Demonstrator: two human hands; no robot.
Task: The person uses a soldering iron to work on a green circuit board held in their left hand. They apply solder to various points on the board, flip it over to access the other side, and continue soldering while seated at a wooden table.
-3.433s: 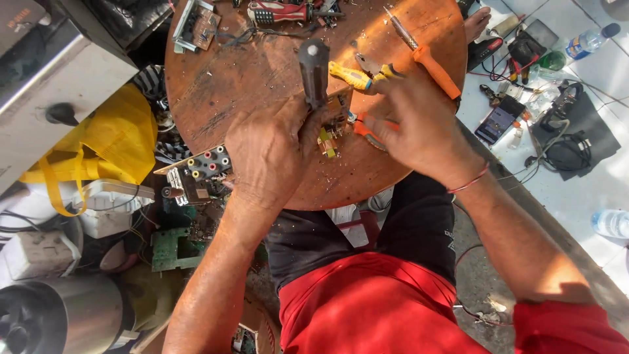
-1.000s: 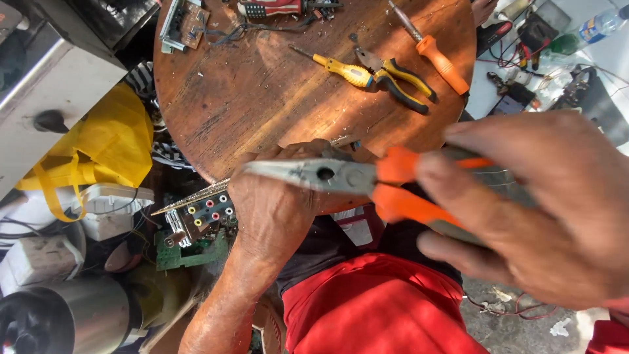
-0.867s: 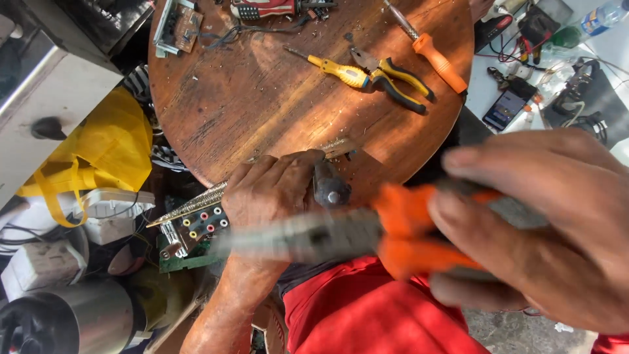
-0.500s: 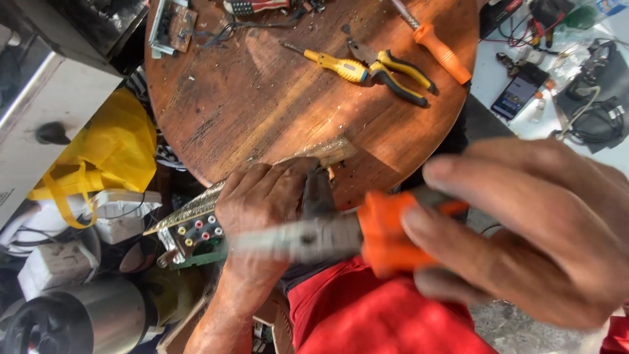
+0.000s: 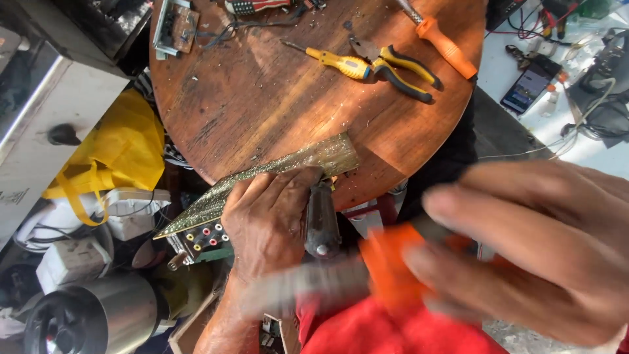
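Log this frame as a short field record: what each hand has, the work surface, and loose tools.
Left hand: grips circuit board edge and a dark cylindrical part
Right hand: holds orange-handled pliers, blurred, close to camera
Surface: round wooden table
Loose tools: yellow screwdriver, yellow-black pliers, orange screwdriver
Beside table: yellow bag

Beside the left hand (image 5: 268,223), a gold-speckled green circuit board (image 5: 262,180); the right hand (image 5: 531,252) grips blurred orange-handled grey pliers (image 5: 386,272).
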